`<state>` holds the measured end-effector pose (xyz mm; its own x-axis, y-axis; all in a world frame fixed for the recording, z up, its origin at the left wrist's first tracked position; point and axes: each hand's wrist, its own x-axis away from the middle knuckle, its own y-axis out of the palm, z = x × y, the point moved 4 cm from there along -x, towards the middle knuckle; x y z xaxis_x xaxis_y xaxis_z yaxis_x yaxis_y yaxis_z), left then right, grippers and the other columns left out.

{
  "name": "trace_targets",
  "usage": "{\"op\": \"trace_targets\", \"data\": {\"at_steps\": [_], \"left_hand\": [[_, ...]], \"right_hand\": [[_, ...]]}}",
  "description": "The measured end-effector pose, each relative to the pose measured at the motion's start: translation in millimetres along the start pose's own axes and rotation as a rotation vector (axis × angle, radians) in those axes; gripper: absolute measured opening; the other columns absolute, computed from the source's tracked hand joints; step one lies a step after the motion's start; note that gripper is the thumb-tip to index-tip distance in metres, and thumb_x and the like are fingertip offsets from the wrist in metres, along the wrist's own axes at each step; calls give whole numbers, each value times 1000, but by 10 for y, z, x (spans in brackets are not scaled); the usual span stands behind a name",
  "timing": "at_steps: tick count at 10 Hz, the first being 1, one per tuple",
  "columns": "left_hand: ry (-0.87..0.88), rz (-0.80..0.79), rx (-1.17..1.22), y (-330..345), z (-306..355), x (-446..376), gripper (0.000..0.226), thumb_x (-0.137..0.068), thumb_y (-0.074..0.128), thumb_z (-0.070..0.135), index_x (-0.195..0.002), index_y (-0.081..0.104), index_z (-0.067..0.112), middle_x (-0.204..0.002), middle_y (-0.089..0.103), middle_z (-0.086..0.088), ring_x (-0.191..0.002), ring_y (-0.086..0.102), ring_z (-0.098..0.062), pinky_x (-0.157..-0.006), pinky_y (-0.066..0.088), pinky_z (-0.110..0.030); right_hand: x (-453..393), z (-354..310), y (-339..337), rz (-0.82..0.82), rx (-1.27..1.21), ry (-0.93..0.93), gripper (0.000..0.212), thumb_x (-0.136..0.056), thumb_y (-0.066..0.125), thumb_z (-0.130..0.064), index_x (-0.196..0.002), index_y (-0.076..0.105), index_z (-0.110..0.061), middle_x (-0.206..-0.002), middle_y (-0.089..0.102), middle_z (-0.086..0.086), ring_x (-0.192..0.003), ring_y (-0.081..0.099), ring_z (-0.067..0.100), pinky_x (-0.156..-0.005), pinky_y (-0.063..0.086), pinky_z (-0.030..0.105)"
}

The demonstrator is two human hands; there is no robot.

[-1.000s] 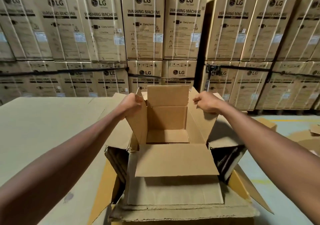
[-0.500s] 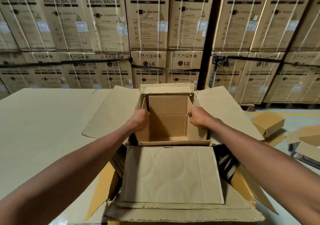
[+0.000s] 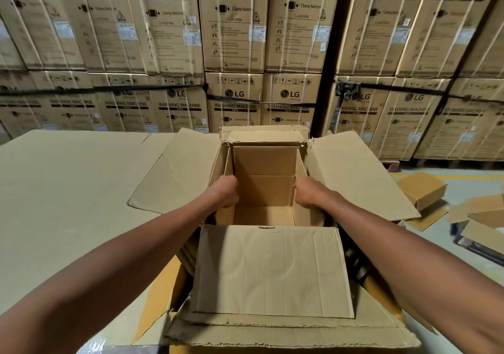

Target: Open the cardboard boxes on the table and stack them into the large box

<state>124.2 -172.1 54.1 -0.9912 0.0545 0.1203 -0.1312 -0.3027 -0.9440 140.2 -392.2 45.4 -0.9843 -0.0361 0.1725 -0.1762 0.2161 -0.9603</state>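
An opened small cardboard box [image 3: 264, 190] sits down inside the large box [image 3: 354, 173], at its far end, top flaps upright. My left hand [image 3: 225, 192] grips the small box's left wall and flap. My right hand [image 3: 308, 194] grips its right wall. The small box's near flap [image 3: 270, 269] lies flat toward me over what is stacked in the large box. The large box's side flaps spread outward left [image 3: 174, 171] and right.
The cardboard-covered table [image 3: 68, 190] extends to the left. A wall of strapped washing-machine cartons [image 3: 234, 53] stands behind. On the floor at right lie a small closed box [image 3: 422, 190] and flattened cardboard pieces [image 3: 480, 217].
Both hands have lowered the small box from above the large box down into it, and the view has tilted downward. The grip on both side walls has stayed the same.
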Motion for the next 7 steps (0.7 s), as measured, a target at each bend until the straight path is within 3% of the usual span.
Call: {"op": "trace_targets", "data": {"at_steps": [1,2,3,4,5,6,7], "left_hand": [[6,-10,-51,8,20,24,20,-93,50,-2,-109,61,2,-84,54,-5,-79,59,-22,-60,48,-27],[12,13,-74,17,48,61,12,-94,50,-2,-94,53,10,-72,46,0,-63,50,-13,-46,37,-20],[36,29,-101,4,55,91,13,-93,51,-3,-100,60,3,-82,56,-5,-77,62,-21,-60,51,-27],[127,72,-206,4,44,79,28,-88,53,-2,-113,65,2,-120,63,-16,-128,51,-38,-115,34,-49],[189,165,-306,-69,34,139,42,-88,57,5,-130,60,6,-147,51,-12,-149,21,-41,-122,19,-54],[245,215,-324,-156,32,241,45,-89,53,8,-133,59,7,-143,55,-9,-144,33,-30,-116,30,-46],[232,336,-246,-330,-37,281,46,-88,50,7,-133,59,7,-138,58,-10,-133,46,-25,-113,36,-42]], "right_hand": [[22,-6,6,1,9,3,24,-91,55,-3,-111,67,-5,-106,66,10,-89,64,25,-76,55,35],[57,-4,1,-1,5,3,27,-90,56,-3,-115,66,-5,-113,67,12,-96,65,27,-82,56,35],[123,-17,2,14,3,9,41,-86,56,-3,-125,64,-7,-125,64,12,-113,61,29,-93,54,41],[245,-50,-58,84,18,10,43,-86,58,-8,-129,62,-9,-130,58,15,-123,50,30,-95,51,40],[404,-75,-184,139,8,42,45,-87,62,-13,-132,59,-13,-135,47,18,-123,48,34,-99,47,41],[543,-60,-322,226,10,73,46,-87,61,-15,-133,59,-16,-138,43,17,-126,41,37,-104,43,47],[645,36,-433,324,-68,111,50,-86,59,-15,-136,55,-22,-137,42,16,-125,41,38,-99,45,52]]}}
